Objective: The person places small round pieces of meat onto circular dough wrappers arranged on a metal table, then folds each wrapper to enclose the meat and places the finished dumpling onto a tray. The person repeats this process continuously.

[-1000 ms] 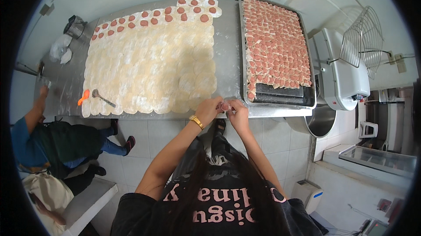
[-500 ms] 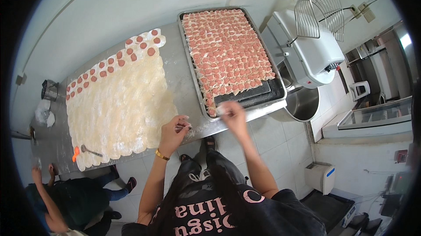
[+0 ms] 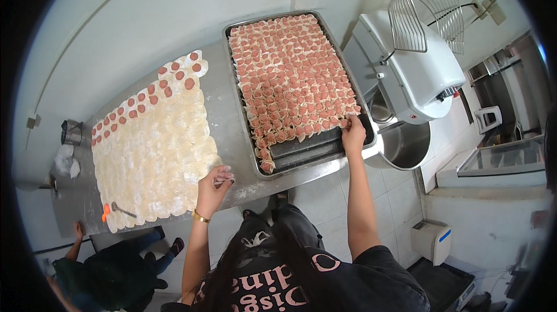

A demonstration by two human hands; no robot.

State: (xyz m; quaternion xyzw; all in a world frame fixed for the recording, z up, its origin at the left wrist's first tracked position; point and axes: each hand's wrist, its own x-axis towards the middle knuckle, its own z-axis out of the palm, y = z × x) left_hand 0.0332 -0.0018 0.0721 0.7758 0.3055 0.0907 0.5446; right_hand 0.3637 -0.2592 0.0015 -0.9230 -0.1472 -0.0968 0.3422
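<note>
Steel table (image 3: 223, 118): floured dough rounds (image 3: 152, 158) spread left, metal tray (image 3: 301, 149) right, small spoon (image 3: 123, 210) near front-left corner.

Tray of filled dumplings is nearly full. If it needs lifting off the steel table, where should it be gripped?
Probably by the bare near rim of the tray, coming from the table's front edge. That end holds no dumplings, and the right hand already rests there; the far rows run to the rim.

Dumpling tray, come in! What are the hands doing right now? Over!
Right hand setting a dumpling at the tray's near right edge. Left hand at the wrapper sheet's corner, fingers pinched. Nothing blocking.
</note>
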